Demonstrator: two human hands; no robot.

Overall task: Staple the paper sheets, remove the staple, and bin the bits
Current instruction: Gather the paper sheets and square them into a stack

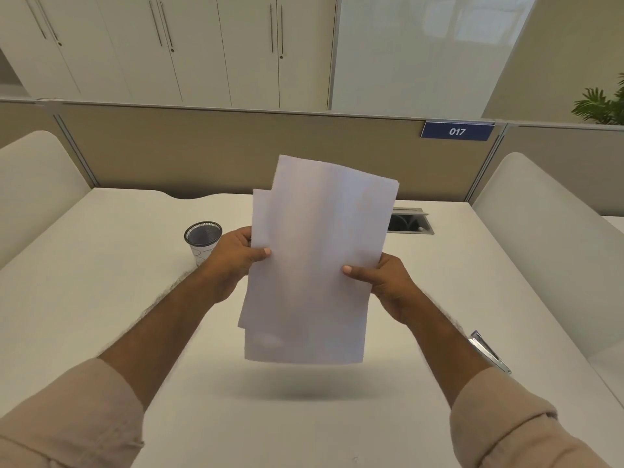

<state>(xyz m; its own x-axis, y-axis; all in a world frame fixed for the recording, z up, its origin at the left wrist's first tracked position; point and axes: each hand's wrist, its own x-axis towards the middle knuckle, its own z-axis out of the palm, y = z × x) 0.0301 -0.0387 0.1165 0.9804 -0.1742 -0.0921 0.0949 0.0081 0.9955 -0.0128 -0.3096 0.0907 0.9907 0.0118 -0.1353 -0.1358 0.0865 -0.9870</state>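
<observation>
Both hands hold a loose stack of white paper sheets (314,261) upright above the counter (101,298), the left hand (233,256) in a closed grip on the left edge, the right hand (381,282) pinching the right edge. The sheets sit unevenly, corners offset. A mesh cup (202,239) stands on the counter just behind the left hand. A stapler (489,352) lies by the right forearm. A cable hatch (410,221) is partly hidden behind the paper. A blue sign (456,131) on the partition (202,150) reads "017".
</observation>
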